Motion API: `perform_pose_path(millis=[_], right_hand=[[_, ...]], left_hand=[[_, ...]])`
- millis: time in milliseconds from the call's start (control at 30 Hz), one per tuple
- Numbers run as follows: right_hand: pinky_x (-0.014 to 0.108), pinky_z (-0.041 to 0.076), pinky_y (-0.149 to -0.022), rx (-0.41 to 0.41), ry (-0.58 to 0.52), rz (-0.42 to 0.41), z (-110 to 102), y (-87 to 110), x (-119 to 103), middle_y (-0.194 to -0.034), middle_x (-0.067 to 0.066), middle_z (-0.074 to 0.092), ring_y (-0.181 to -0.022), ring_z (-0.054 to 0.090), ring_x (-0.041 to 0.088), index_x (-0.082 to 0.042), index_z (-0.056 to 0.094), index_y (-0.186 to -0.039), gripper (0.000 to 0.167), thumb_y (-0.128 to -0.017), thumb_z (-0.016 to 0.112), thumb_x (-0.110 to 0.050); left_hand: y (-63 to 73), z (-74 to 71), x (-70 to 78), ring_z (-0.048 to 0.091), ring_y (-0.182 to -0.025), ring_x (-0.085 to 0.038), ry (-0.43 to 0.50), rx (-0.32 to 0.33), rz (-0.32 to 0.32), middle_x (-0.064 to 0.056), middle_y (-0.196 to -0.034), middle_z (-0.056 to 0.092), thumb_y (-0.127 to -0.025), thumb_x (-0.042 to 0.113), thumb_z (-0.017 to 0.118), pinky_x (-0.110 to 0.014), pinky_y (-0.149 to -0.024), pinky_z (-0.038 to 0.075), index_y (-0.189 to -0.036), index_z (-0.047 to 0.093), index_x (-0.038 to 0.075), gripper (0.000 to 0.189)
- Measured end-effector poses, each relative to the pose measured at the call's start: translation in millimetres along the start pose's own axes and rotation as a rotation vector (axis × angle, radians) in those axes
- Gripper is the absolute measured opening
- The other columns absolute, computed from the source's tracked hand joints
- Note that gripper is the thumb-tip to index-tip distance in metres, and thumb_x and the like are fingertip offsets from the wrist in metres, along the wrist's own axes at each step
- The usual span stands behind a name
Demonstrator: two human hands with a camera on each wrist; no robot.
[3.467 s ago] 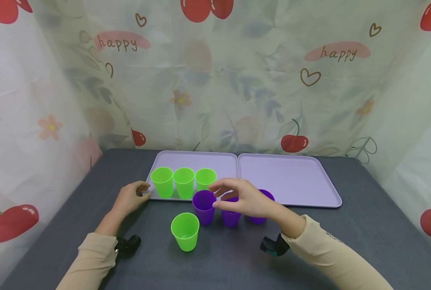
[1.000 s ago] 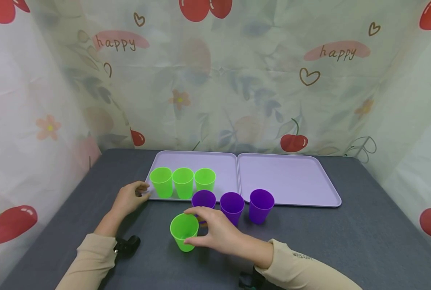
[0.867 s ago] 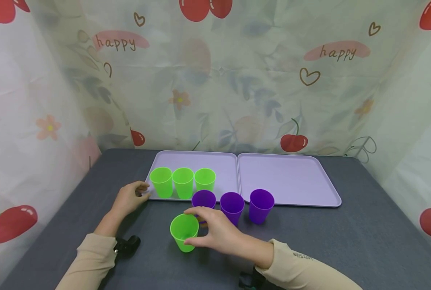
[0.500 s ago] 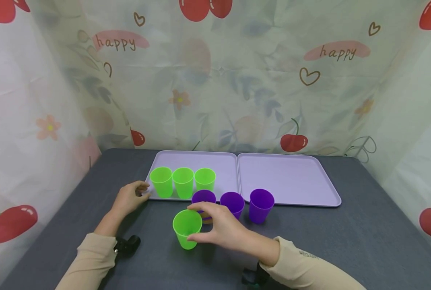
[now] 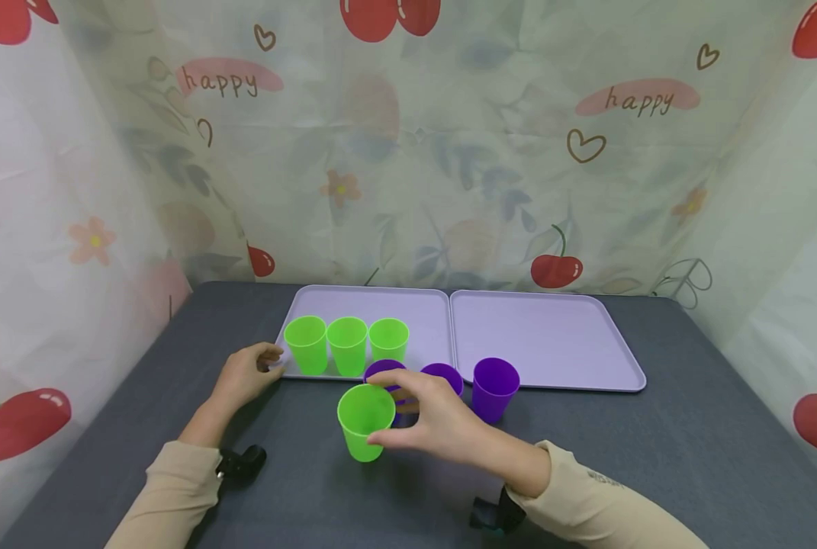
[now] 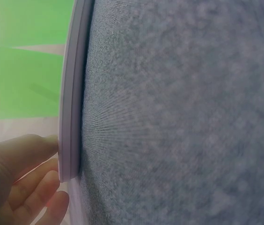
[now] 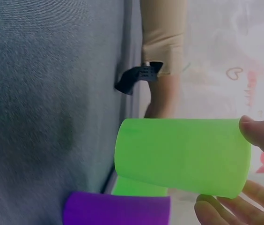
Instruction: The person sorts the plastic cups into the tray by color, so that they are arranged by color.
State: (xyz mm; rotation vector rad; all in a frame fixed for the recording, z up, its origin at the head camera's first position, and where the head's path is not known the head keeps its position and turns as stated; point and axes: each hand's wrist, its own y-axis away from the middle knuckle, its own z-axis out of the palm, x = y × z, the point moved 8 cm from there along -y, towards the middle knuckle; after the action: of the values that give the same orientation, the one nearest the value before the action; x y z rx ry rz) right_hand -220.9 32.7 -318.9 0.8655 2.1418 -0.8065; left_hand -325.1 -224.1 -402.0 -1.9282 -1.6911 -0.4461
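My right hand (image 5: pixel 442 412) holds a green cup (image 5: pixel 363 423) near its rim, thumb on the near side and fingers on the far side. In the right wrist view, that green cup (image 7: pixel 181 157) is clear of the dark table, with a purple cup (image 7: pixel 115 208) beside it. My left hand (image 5: pixel 246 374) grips the front left corner of the left lilac tray (image 5: pixel 425 324). In the left wrist view, the thumb and fingers (image 6: pixel 43 190) are at the tray's rim (image 6: pixel 73 93).
Three green cups stand in a row on the left tray, the middle one (image 5: pixel 348 347) among them. Three purple cups stand before the trays; the rightmost purple cup (image 5: pixel 495 390) shows fully, the others partly behind my right hand. A second lilac tray (image 5: pixel 538 335) adjoins on the right.
My right hand moved from over the purple cups to the front green cup, took hold near its rim and lifted it, shifting right and away from me. The left hand stays put.
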Motion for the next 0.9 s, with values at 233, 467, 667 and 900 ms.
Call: perform_pose_path(millis=[233, 467, 667, 900], right_hand=[[0.024, 0.056, -0.081, 0.028, 0.010, -0.010, -17, 2.8, -6, -0.114, 0.007, 0.066, -0.095, 0.068, 0.019, -0.007, 0.057, -0.122, 0.058, -0.071, 0.081, -0.019], [0.024, 0.055, -0.082, 0.049, 0.047, -0.003, -34, 7.2, -12, -0.117, 0.006, 0.065, -0.096, 0.068, 0.019, -0.010, 0.057, -0.122, 0.058, -0.070, 0.081, -0.021], [0.024, 0.056, -0.081, 0.077, 0.046, 0.001, -50, 10.0, -16, -0.119, 0.007, 0.064, -0.096, 0.068, 0.020, -0.010, 0.057, -0.121, 0.058, -0.069, 0.082, -0.019], [0.025, 0.055, -0.083, 0.132, 0.052, 0.014, -70, 12.8, -17, -0.119, 0.007, 0.064, -0.098, 0.068, 0.021, -0.010, 0.058, -0.122, 0.058, -0.069, 0.082, -0.017]], left_hand=[[1.0, -1.2, 0.3, 0.063, -0.094, -0.037, -0.003, 0.003, 0.003, -0.025, -0.106, 0.066, -0.085, 0.012, 0.065, -0.048, -0.083, 0.050, -0.111, 0.061, -0.005, 0.031], [1.7, -1.1, -0.8, 0.063, -0.093, -0.036, 0.000, 0.005, 0.008, -0.024, -0.105, 0.066, -0.084, 0.012, 0.065, -0.049, -0.082, 0.050, -0.110, 0.062, -0.005, 0.032], [1.4, -0.7, -3.0, 0.063, -0.094, -0.037, 0.000, 0.002, 0.001, -0.024, -0.106, 0.066, -0.084, 0.012, 0.065, -0.049, -0.082, 0.051, -0.111, 0.061, -0.005, 0.032], [1.4, -0.9, -3.7, 0.063, -0.094, -0.037, -0.002, -0.003, -0.002, -0.025, -0.107, 0.065, -0.085, 0.011, 0.064, -0.049, -0.083, 0.050, -0.112, 0.061, -0.005, 0.031]])
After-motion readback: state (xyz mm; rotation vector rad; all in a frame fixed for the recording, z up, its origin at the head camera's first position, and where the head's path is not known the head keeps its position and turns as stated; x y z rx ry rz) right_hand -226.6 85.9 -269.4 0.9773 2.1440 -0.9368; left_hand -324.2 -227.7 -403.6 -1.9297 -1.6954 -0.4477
